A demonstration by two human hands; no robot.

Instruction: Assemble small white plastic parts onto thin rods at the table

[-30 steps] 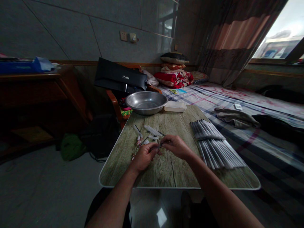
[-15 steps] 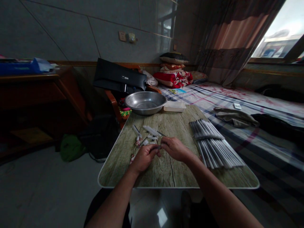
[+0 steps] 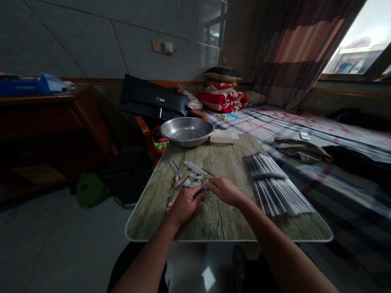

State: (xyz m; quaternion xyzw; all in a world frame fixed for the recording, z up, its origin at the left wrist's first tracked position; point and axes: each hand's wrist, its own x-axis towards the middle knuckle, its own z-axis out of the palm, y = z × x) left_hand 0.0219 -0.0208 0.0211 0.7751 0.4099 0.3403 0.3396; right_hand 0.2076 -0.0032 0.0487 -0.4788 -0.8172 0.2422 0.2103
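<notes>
My left hand [image 3: 187, 202] is closed, thumb against fingers, low over the middle of the table [image 3: 235, 226]. Its fingertips meet those of my right hand [image 3: 224, 190], which is also closed in a pinch. Something small and thin is between the fingertips, mostly hidden, so I cannot tell its kind. Just beyond the hands lie loose slim white and dark pen-like pieces [image 3: 193, 167] in a small heap. Small pink-and-white bits [image 3: 177, 180] lie at its left, with another [image 3: 170, 204] beside my left wrist.
Two overlapping rows of slim white dark-tipped sticks [image 3: 282, 197], pen-like, lie on the table's right. A steel basin [image 3: 187, 132] and a shallow white tray [image 3: 224, 136] stand at the far edge. A bed [image 3: 259, 122] adjoins the right, a chair [image 3: 146, 132] the far left.
The fingertips have shifted slightly against each other; my right hand's fingers look a little straighter. The things on the table stay where they were.
</notes>
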